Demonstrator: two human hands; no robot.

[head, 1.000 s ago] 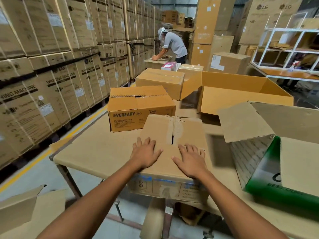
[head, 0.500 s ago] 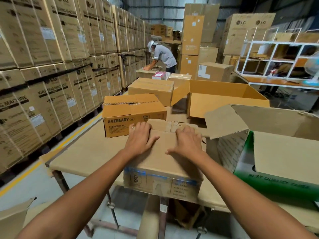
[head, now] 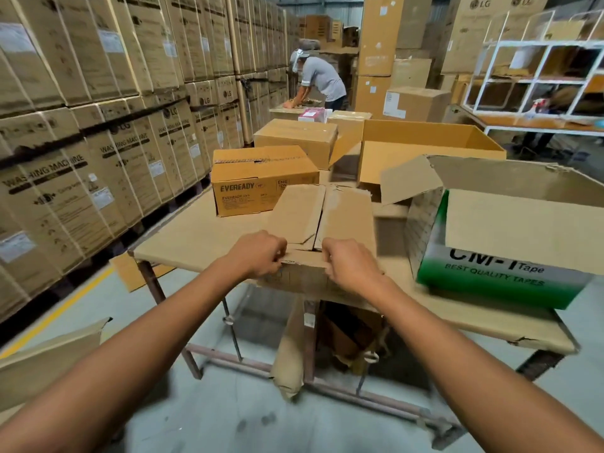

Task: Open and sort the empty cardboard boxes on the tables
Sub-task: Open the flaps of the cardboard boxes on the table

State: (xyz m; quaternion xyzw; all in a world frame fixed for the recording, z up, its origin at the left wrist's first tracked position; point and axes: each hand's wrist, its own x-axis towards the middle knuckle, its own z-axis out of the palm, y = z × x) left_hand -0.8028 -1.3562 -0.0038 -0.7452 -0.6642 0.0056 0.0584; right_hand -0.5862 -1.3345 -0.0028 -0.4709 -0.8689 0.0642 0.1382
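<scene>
- Setting: a warehouse aisle; a metal-framed table topped with plain cardboard sheet, with walls of stacked washing-machine cartons beyond its left edge.
- Task object: a brown corrugated box at the near edge of the table, its two top flaps meeting at a centre seam that gapes slightly.
- Left hand: curled, fingers pinching the near edge of the left flap.
- Right hand: curled likewise, gripping the near edge of the right flap.
- Step in hand, as judged: opening the box. The next move calls for drawing the two flaps up and apart.
- Also on the table: a closed Eveready carton just behind the box; a green-printed tape carton to its right, flaps open, matte and creased.
</scene>
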